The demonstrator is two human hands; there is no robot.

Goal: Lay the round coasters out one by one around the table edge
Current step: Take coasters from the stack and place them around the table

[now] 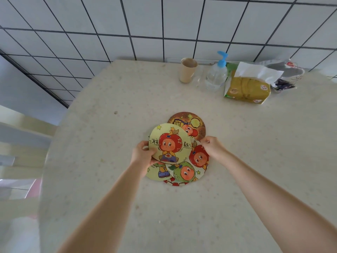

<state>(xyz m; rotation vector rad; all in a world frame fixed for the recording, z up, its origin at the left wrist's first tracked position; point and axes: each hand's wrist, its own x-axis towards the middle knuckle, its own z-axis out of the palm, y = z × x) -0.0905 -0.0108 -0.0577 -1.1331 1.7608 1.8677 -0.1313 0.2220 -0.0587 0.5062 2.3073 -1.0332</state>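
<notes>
Several round cartoon coasters lie fanned in a loose pile at the middle of the pale table point(102, 99). My left hand point(143, 155) grips the left rim of the top yellow coaster point(169, 143), which is tilted up off the pile. Behind it a brown coaster point(193, 123) lies flat. My right hand point(212, 147) rests at the pile's right side, fingertips pinched at the edge of a coaster with a red-headed figure point(199, 158). A green-headed coaster point(184, 173) and another yellow coaster point(156, 173) lie at the front.
At the back right stand a beige cup point(187, 73), a clear pump bottle with a blue top point(217, 73), a yellow tissue pack point(246, 88) and a bowl point(290, 73). A pale chair point(21, 132) sits left of the table. Tiled wall behind.
</notes>
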